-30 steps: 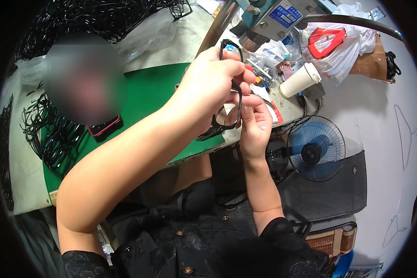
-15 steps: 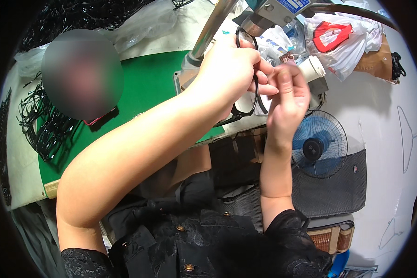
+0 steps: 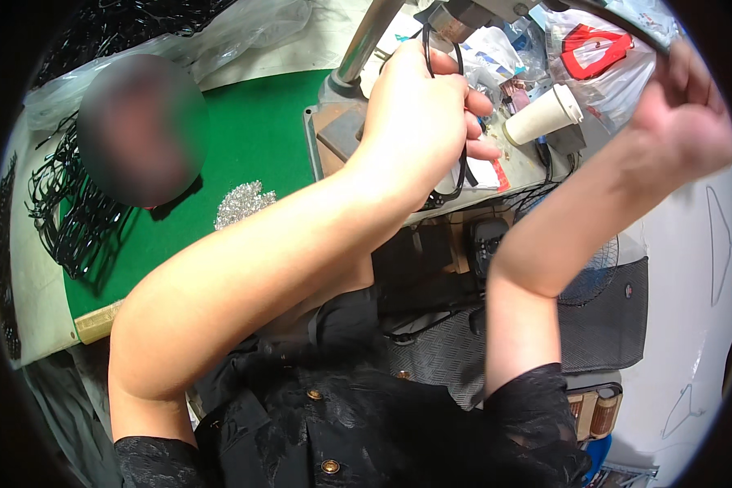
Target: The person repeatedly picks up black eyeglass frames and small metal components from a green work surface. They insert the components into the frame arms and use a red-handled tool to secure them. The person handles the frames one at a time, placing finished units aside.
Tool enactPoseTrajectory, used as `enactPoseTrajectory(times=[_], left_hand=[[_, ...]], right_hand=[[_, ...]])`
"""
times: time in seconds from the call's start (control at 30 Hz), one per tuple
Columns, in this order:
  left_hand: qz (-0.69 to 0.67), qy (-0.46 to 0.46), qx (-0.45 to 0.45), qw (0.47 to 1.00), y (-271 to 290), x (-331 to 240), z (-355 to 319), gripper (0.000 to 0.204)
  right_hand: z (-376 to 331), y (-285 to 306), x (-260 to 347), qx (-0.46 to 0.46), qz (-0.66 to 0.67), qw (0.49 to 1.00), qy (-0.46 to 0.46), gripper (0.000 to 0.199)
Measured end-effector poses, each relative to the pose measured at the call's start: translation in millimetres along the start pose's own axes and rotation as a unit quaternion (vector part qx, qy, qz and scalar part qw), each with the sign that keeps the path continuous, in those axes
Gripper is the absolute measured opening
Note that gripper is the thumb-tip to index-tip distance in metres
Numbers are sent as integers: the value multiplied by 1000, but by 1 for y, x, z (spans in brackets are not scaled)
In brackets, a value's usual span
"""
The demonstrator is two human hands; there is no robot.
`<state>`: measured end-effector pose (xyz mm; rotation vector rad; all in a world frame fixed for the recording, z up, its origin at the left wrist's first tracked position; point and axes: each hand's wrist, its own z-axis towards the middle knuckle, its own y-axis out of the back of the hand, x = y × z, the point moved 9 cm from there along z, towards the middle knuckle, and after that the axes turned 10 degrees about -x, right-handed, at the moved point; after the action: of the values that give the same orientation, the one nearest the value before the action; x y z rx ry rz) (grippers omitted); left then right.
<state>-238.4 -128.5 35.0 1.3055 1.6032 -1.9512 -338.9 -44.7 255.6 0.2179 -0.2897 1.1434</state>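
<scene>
My left hand (image 3: 423, 114) is raised beside the metal head of a bench press (image 3: 451, 28). Its fingers are closed on a thin black cord (image 3: 464, 154), which runs up to the press head and hangs down in a loop. My right hand (image 3: 683, 122) is lifted at the far right, by the end of the press's curved lever (image 3: 618, 24). Motion smears its bent fingers, so I cannot tell whether they grip the lever. A pile of small silvery metal pieces (image 3: 242, 203) lies on the green mat (image 3: 252, 146), behind my left forearm.
Shiny black cords (image 3: 77, 220) lie bunched at the left. The press's steel column (image 3: 366, 49) rises at the table's back. A white paper cup (image 3: 541, 115) leans among clutter and plastic bags (image 3: 598, 61). A floor fan (image 3: 598, 272) stands below my right forearm.
My right hand has left the spot beside my left hand and swung up and right to the lever's end. My left hand has shifted slightly right, still holding the black cord.
</scene>
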Motion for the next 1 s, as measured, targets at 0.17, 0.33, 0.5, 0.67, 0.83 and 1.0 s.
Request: enactPoseTrajectory(times=[0.17, 0.33, 0.5, 0.67, 0.83, 1.0], left_hand=[[34, -44, 7, 998, 1, -2, 2, 9], [5, -15, 6, 1000, -3, -6, 3, 9], [20, -30, 22, 999, 10, -20, -10, 12], [150, -123, 86, 977, 39, -33, -57, 14], [290, -217, 80, 929, 58, -44, -70, 11], [372, -283, 65, 881, 75, -53, -80, 12]], right_hand=[[-51, 17, 10, -190, -96, 972, 101, 60], [-21, 38, 0, -98, 47, 993, -37, 56], [-14, 23, 6, -164, -68, 984, -9, 37], [-119, -62, -52, -4, -185, 968, -172, 14], [-170, -112, -77, 37, 111, 912, -393, 24], [-180, -129, -79, 37, 124, 910, -393, 15]])
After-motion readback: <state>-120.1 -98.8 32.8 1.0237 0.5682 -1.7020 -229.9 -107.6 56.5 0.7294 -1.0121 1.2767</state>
